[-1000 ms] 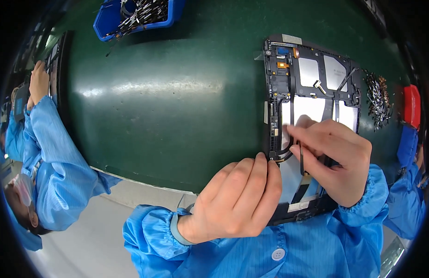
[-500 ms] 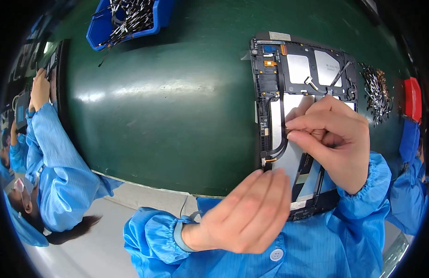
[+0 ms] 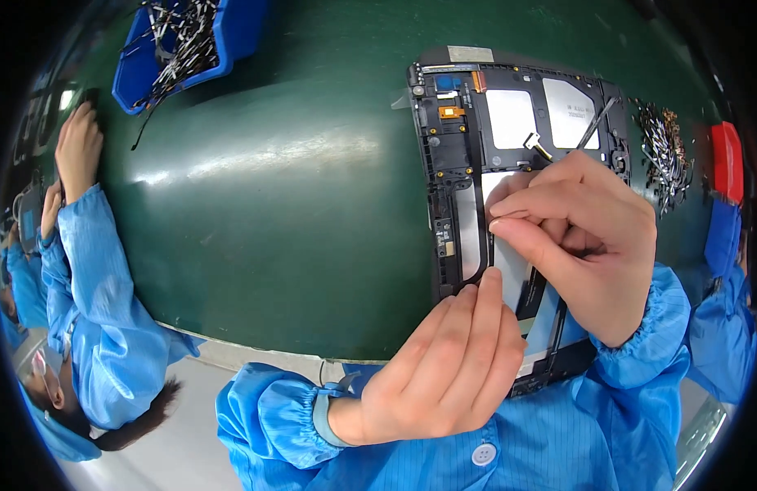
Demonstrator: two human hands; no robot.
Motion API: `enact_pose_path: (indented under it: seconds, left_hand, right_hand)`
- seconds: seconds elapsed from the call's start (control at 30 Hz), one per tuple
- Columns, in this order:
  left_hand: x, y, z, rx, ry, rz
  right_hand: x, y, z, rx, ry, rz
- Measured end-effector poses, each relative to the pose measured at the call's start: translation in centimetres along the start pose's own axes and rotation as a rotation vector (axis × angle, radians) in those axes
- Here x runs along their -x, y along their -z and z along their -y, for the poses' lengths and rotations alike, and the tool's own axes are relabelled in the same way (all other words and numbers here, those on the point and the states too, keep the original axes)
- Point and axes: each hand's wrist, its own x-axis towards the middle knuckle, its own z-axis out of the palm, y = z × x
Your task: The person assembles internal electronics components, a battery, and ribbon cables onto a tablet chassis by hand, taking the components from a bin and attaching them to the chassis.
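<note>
An opened tablet-like device [image 3: 516, 119] lies in front of me, with a black frame and silver panels. Along its left part runs a thin black cable [image 3: 479, 155], curving at its lower end. My right hand [image 3: 595, 233] pinches this cable between thumb and index finger, over the middle of the device. Over the lower left corner is my left hand [image 3: 444, 368], its fingers stretched out side by side and the fingertips at the cable's lower bend. The left thumb is hidden. A short cable with a white connector [image 3: 535, 143] sticks up by my right hand.
At the back left stands a blue bin [image 3: 223, 49] full of short cables. A pile of cables [image 3: 664, 155] lies right of the device, with red [image 3: 727, 159] and blue [image 3: 723, 233] containers beyond. A co-worker's hand [image 3: 78, 151] is at the far left of the green table [image 3: 296, 262].
The device sits slightly farther left in view, as does the bin. My right hand has shifted left with the cable. My left fingertips have moved up onto the cable's bend, covering its lower end.
</note>
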Motion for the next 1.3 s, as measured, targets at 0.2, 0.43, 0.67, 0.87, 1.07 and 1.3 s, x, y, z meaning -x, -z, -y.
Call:
enact_pose_path:
  seconds: [0.2, 0.43, 0.67, 0.87, 1.07, 1.3]
  left_hand:
    - [-0.1, -0.3, 0.1, -0.012, -0.028, -0.007]
    - [-0.1, -0.6, -0.1, -0.046, -0.033, -0.058]
    - [0.0, -0.9, 0.0, -0.076, 0.012, -0.078]
    - [0.1, -0.7, -0.1, -0.071, -0.036, -0.098]
    - [0.1, -0.3, -0.2, -0.037, -0.017, -0.054]
    - [2.4, 1.1, -0.1, 0.166, -0.055, -0.080]
  right_hand:
    - [0.1, -0.2, -0.4, 0.015, 0.044, -0.018]
    - [0.1, -0.5, -0.6, 0.058, 0.145, -0.047]
    - [0.2, -0.7, -1.0, 0.050, 0.209, -0.072]
    - [0.2, -1.2, -0.7, 0.058, 0.232, -0.111]
    - [0.0, -1.5, 0.3, 0.022, 0.079, -0.157]
    - [0.9, 0.2, -0.6, 0.251, 0.323, 0.008]
